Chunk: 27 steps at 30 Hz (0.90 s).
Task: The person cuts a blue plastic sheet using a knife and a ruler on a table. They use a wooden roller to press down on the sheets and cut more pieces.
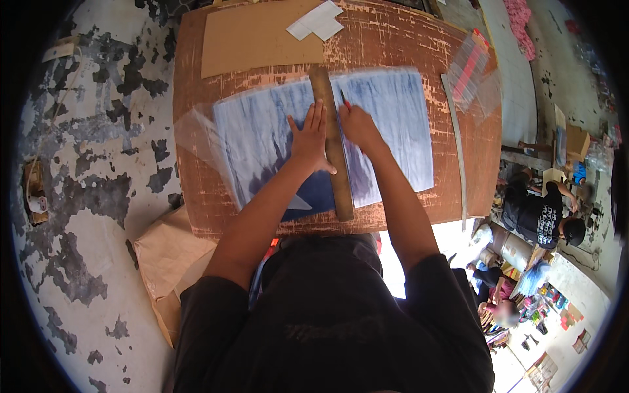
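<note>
Under the left fingers [316, 120] lie a straightedge [336, 149] and blue-white sheet [259, 134].

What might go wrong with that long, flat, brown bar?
The slim red-and-black tool in the right hand might slip across the long brown bar onto the left hand, spread close by. The bar might also slide, since only the left hand presses it, and could crease the blue-and-white streaked sheet underneath.

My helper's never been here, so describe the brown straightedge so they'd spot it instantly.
On the scuffed brown table, find the streaked blue sheeting. The straightedge lies across its middle, touched by the left hand. Unlike the thin grey strip near the table's right edge, it is broad and brown.
</note>
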### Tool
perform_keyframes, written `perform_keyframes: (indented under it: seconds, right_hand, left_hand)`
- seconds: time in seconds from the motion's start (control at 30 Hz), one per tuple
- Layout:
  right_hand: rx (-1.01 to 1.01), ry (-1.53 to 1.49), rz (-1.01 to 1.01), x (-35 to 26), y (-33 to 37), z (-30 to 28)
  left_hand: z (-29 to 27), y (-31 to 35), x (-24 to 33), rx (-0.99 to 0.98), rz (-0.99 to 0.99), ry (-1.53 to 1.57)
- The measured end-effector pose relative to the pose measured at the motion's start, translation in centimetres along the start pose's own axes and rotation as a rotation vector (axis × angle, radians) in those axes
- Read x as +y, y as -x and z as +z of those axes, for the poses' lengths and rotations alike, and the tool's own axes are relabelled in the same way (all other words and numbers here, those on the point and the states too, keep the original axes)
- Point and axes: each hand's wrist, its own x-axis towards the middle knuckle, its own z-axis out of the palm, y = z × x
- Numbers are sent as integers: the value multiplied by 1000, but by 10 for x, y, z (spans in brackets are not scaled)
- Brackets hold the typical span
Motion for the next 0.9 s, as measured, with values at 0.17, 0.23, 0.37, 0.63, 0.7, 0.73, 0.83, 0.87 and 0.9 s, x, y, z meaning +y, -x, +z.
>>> perform_keyframes:
  seconds: [0.17, 0.23, 0.37, 0.63, 0.7, 0.73, 0.83, 0.87, 0.9]
  right_hand:
    - [-38, 55, -93, -8, -92, 7]
    - [48, 261, -290, 3, -104, 18]
    - [-72, 249, -258, 7, -108, 18]
    - [-271, 86, -20, 13, -6, 24]
    - [-214, 0, 19, 18, 33, 40]
    - [-199, -87, 118, 9, 58, 39]
    - [-135, -215, 249, 32, 113, 63]
    - [-90, -262, 315, 40, 130, 74]
    - [-139, -216, 337, 38, 146, 76]
  left_hand:
    - [5, -1, -4, 2, 13, 7]
    - [6, -1, -3, 21, 22, 4]
    - [6, 0, -2, 17, 16, 5]
    - [0, -2, 2, -14, -4, -31]
    - [2, -2, -3, -9, -20, -21]
    - [4, 2, -6, -11, -30, -15]
    - [3, -1, 0, 1, -5, 6]
    - [2, -2, -1, 8, -3, 7]
    - [3, -2, -4, 17, -8, 10]
